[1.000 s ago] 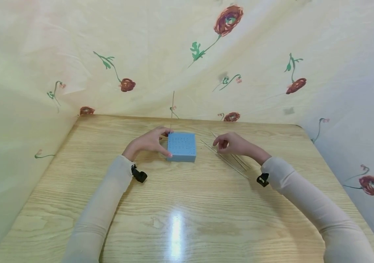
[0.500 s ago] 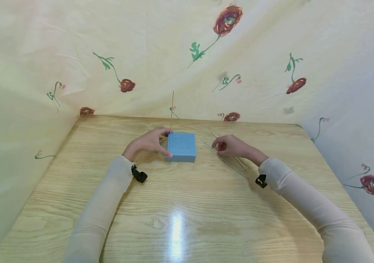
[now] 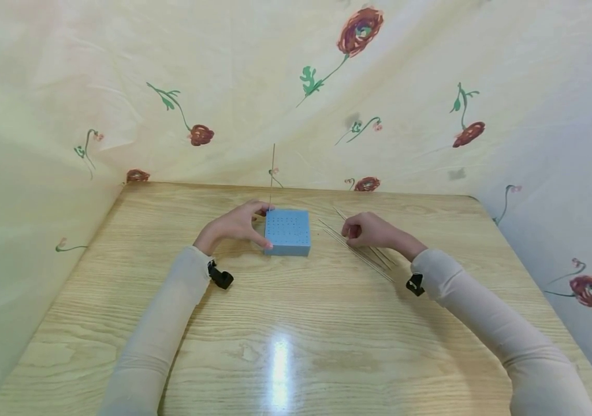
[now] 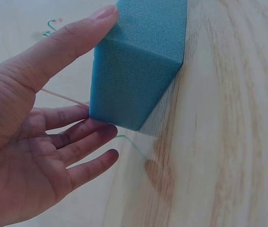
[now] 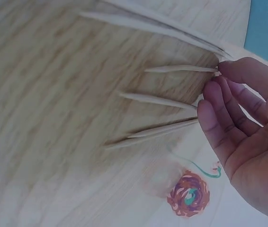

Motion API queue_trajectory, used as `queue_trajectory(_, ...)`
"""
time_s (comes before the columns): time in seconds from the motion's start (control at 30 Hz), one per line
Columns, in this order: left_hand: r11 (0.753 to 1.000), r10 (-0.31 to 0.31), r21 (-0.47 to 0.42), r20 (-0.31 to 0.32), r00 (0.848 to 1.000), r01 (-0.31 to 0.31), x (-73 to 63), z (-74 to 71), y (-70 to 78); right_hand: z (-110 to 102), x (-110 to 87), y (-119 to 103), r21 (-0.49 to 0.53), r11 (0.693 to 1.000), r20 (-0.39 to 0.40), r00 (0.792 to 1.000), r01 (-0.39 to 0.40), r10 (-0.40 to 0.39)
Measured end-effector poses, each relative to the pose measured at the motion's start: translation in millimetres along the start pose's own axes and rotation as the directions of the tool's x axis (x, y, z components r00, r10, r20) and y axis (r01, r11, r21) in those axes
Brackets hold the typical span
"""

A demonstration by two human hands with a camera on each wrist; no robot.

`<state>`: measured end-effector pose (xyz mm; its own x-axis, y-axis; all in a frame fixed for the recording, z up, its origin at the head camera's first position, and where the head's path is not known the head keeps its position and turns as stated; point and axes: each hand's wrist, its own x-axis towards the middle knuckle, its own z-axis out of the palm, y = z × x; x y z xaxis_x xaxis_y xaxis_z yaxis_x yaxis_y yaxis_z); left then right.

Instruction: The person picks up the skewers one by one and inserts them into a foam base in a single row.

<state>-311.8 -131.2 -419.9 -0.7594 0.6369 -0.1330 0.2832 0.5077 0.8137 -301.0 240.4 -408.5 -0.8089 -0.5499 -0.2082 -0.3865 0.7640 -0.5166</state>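
Observation:
On the table sits a blue foam block [image 3: 287, 230] with small holes in its top. My left hand [image 3: 238, 224] grips it from the left, thumb [image 4: 77, 38] at the near side and fingers at the far side. A thin wooden skewer [image 3: 273, 173] stands upright at the block's far left corner. To the right, my right hand [image 3: 372, 231] is low over several loose skewers [image 3: 382, 273]. In the right wrist view, thumb and index finger pinch one skewer [image 5: 181, 68]; other skewers [image 5: 157, 100] pass behind the fingers.
The light wooden table [image 3: 296, 312] runs back to a flowered cloth [image 3: 254, 86], which also hangs at both sides. Each wrist wears a black camera mount, one on the left [image 3: 220, 276] and one on the right [image 3: 416, 284].
My right hand shifts slightly left, then back right over the skewers, its fingers drawn closer together. The left hand, block and upright skewer stay in place.

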Motion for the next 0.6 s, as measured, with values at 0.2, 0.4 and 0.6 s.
queue_trajectory(0.2,1.0,-0.001,0.0,0.0,1.0,0.001,-0.8,-0.1,0.4,0.6,2.1,6.2,0.014,1.0,-0.001,1.0,-0.007,0.007)
queue_trajectory(0.4,1.0,0.011,0.001,0.001,1.0,-0.011,-1.1,-0.4,0.8,0.7,2.3,6.3,0.043,0.998,-0.004,0.999,-0.037,0.037)
queue_trajectory(0.6,1.0,0.012,0.006,0.003,1.0,-0.012,-1.5,-0.2,0.8,0.8,-0.8,3.7,0.065,0.996,-0.018,0.998,-0.061,0.062)
